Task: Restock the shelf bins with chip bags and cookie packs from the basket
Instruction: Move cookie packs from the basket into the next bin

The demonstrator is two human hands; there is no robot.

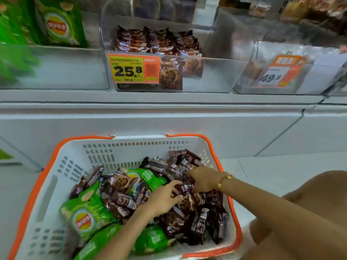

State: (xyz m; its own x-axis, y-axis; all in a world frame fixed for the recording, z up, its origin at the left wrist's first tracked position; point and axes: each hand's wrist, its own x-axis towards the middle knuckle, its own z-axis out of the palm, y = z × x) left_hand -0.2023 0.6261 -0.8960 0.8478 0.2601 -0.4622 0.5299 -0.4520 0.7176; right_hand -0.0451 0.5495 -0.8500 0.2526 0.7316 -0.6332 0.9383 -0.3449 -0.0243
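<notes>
Cookie packs are being gathered from the basket, a white slotted plastic one with an orange rim, set on the floor below the shelf. The left hand is curled into the heap of cookie packs, its grip closing on one brown crinkled foil wrapper; whether it is fully held cannot be told. Just beyond it, the right hand, with a beaded bracelet at the wrist, has its grip pinched on another pack. To the left of both grips lie puffy green chip bags, glossy and pillow-shaped. By judgement, the picking step is in hand; next the packs would need lifting clear and carrying up to the clear plastic cookie bin above, part-filled behind its orange price tag.
</notes>
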